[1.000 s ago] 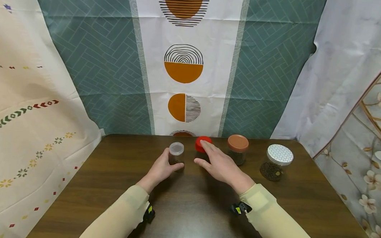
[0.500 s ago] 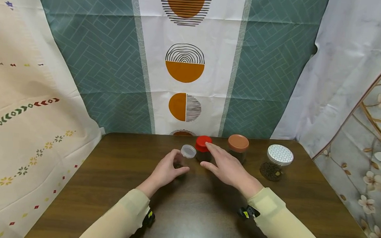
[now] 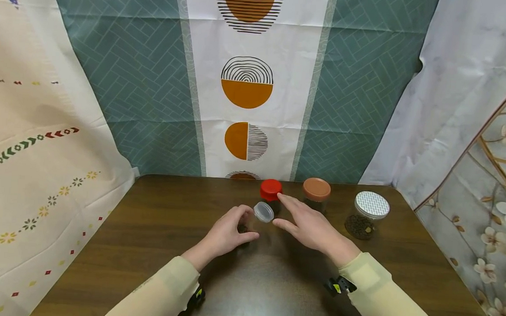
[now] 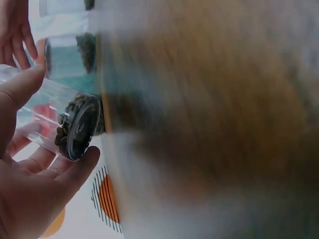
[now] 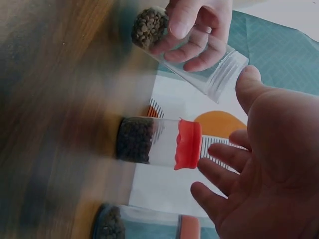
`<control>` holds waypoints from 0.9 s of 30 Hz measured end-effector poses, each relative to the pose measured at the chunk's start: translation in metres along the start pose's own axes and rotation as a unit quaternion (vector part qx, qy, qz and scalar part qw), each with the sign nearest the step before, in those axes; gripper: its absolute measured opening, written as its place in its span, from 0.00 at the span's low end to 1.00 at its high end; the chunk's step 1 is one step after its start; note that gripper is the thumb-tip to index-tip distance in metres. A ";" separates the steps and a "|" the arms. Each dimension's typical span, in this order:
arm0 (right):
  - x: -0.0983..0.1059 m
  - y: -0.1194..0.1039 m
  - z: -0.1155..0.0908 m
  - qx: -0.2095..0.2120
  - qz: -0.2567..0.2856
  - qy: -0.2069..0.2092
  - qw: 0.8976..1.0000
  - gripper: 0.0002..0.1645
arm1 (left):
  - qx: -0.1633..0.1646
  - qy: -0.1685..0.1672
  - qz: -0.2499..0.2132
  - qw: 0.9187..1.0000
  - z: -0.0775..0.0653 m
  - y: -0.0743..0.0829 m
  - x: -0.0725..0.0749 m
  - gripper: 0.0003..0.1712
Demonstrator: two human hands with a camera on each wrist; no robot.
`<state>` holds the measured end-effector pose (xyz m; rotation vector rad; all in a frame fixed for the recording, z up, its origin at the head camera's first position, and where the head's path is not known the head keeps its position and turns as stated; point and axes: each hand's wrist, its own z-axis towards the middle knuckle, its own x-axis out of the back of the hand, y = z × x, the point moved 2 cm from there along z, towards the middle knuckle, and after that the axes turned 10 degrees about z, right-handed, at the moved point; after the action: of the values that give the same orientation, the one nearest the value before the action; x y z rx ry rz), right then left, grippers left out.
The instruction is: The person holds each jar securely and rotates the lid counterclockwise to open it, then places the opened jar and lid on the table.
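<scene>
My left hand [image 3: 225, 234] grips a small clear jar [image 5: 212, 82] with a translucent lid [image 3: 263, 212]. It is tilted to the right and held off the table, with brown pellets [image 5: 149, 29] gathered at its base. Thumb and fingers wrap round its side in the left wrist view. My right hand [image 3: 315, 228] is spread with loose fingers just right of the lid; in the right wrist view its thumb is at the lid's edge, though whether they touch I cannot tell. Behind the hands stands a red-lidded jar [image 5: 188, 144] with dark contents.
A jar with an orange-brown lid [image 3: 316, 189] stands at the back, partly behind my right hand. Farther right is a wider jar with a silvery patterned lid [image 3: 371, 205]. Patterned cloths hang behind the brown wooden table [image 3: 164, 206] and at both sides.
My left hand has raised the clear jar, brought it right and nearer, and tilted it toward my right hand. The right hand has moved away from the red lid, slightly right and nearer.
</scene>
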<state>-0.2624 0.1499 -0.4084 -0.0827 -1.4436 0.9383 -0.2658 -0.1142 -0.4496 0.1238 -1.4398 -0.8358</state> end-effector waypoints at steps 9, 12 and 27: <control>0.008 -0.017 -0.016 0.014 0.028 -0.025 0.999 0.49 | -0.035 -0.016 0.070 0.997 -0.012 0.014 -0.005 0.37; 0.009 -0.021 -0.020 0.015 0.027 -0.034 0.999 0.47 | -0.046 -0.015 0.095 0.994 -0.016 0.017 -0.007 0.37; 0.004 -0.017 -0.032 0.033 0.059 -0.026 0.997 0.37 | -0.089 0.014 0.146 0.985 -0.023 0.027 -0.017 0.32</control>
<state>-0.2273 0.1556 -0.4015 -0.0966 -1.4666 1.0896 -0.2316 -0.0942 -0.4526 -0.2055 -1.3105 -0.7132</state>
